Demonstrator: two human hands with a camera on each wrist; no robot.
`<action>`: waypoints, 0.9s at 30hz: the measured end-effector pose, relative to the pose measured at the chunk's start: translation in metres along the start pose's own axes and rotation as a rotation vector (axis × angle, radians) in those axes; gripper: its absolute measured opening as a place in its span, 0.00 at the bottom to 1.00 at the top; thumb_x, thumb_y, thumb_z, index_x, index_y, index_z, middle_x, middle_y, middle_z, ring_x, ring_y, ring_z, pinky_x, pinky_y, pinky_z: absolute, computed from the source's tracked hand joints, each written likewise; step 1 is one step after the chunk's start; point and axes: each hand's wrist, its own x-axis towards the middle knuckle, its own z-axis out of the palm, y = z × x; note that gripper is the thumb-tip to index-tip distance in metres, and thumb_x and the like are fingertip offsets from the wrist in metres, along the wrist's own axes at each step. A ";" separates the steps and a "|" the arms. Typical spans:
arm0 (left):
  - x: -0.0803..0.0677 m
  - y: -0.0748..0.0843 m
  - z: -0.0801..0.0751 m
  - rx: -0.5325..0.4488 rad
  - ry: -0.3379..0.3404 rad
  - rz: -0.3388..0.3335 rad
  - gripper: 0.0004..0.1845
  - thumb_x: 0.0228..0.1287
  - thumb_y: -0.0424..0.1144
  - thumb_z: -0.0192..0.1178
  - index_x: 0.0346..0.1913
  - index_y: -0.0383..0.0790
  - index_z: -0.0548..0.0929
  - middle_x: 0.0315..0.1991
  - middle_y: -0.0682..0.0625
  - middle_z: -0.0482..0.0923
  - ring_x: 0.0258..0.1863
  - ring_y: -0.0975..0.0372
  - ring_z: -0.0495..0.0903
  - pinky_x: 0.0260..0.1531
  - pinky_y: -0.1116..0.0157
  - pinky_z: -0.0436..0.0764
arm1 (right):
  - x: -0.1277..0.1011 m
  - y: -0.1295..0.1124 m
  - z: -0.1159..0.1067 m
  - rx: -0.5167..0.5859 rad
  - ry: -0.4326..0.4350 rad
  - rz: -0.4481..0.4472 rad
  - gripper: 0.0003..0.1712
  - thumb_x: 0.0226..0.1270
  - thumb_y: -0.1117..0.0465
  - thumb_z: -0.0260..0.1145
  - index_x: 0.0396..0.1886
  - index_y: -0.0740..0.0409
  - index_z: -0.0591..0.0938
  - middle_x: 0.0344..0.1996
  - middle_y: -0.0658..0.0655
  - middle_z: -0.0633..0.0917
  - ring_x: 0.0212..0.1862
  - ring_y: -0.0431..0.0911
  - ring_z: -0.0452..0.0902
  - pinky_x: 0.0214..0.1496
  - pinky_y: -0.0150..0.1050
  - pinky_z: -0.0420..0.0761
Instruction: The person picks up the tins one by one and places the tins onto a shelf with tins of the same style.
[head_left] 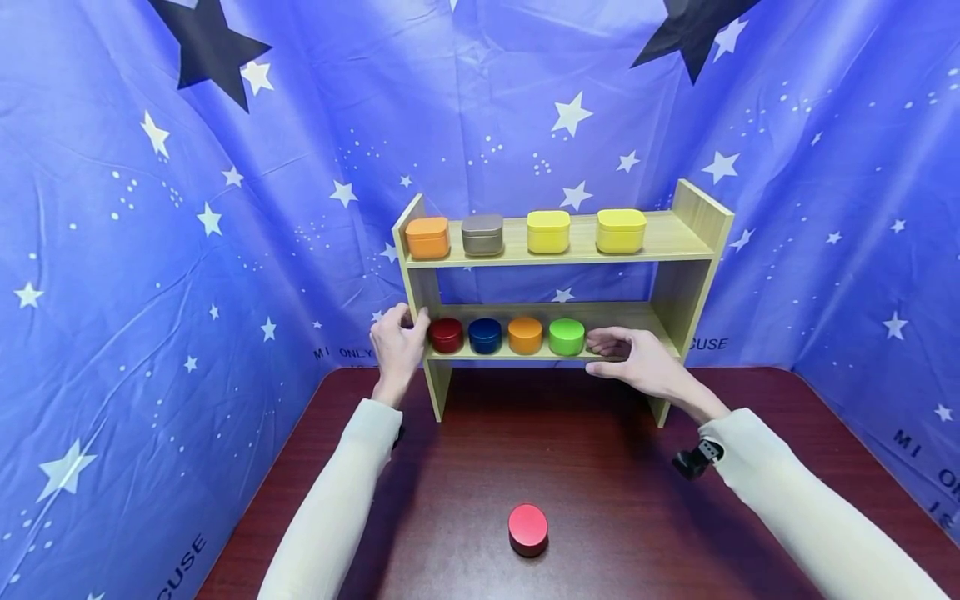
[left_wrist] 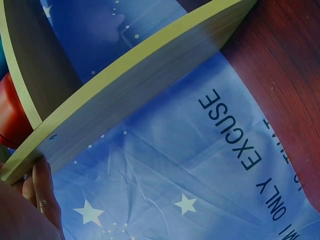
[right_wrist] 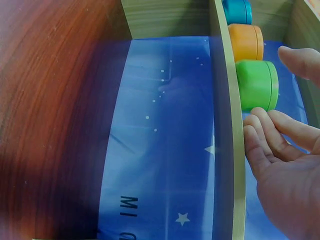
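Note:
At the left side panel of a two-tier wooden shelf [head_left: 701, 287], my left hand [head_left: 397, 346] grips the panel's edge, its fingers against the outer face. A dark red round tin [head_left: 447, 335] sits just inside that panel on the lower tier. To its right stand a dark blue tin [head_left: 485, 336], an orange tin [head_left: 525, 336] and a green tin [head_left: 566, 337]. My right hand [head_left: 637, 358] is at the right of the green tin, thumb and fingers apart with nothing between them. In the right wrist view its fingertips [right_wrist: 257, 112] are right at the green tin's side.
On the upper tier are an orange square tin [head_left: 428, 238], a grey one [head_left: 482, 235] and two yellow ones, the left yellow tin [head_left: 548, 232] nearer the middle. A red round tin [head_left: 528, 529] rests on the dark wooden table [head_left: 465, 467]. Blue star-printed cloth [head_left: 480, 125] surrounds the table.

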 end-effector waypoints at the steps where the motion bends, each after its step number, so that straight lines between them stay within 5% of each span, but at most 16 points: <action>1: 0.000 0.000 0.000 0.000 0.002 0.001 0.19 0.63 0.41 0.68 0.20 0.35 0.75 0.19 0.38 0.76 0.21 0.42 0.78 0.28 0.50 0.71 | -0.001 0.000 0.001 0.004 0.000 -0.003 0.29 0.67 0.64 0.78 0.65 0.71 0.83 0.56 0.69 0.90 0.53 0.41 0.86 0.56 0.22 0.80; 8: 0.000 -0.001 0.001 0.003 0.000 0.005 0.19 0.63 0.41 0.68 0.20 0.34 0.75 0.19 0.37 0.76 0.21 0.41 0.77 0.28 0.49 0.70 | -0.009 0.003 0.008 0.047 -0.031 -0.039 0.30 0.67 0.66 0.77 0.67 0.72 0.82 0.57 0.72 0.89 0.50 0.27 0.82 0.58 0.22 0.80; 18: 0.001 0.000 0.000 0.000 -0.003 -0.005 0.19 0.63 0.41 0.69 0.20 0.34 0.75 0.19 0.37 0.77 0.21 0.41 0.78 0.29 0.51 0.71 | -0.025 0.012 0.033 0.011 -0.094 -0.062 0.30 0.66 0.63 0.79 0.65 0.69 0.84 0.55 0.65 0.92 0.53 0.36 0.86 0.60 0.32 0.84; 27: 0.000 -0.002 0.001 0.004 0.004 0.009 0.20 0.63 0.41 0.69 0.20 0.34 0.74 0.19 0.38 0.75 0.21 0.41 0.77 0.28 0.49 0.70 | -0.036 0.021 0.060 0.047 -0.141 -0.078 0.30 0.63 0.63 0.80 0.63 0.69 0.84 0.53 0.65 0.92 0.51 0.33 0.85 0.59 0.35 0.85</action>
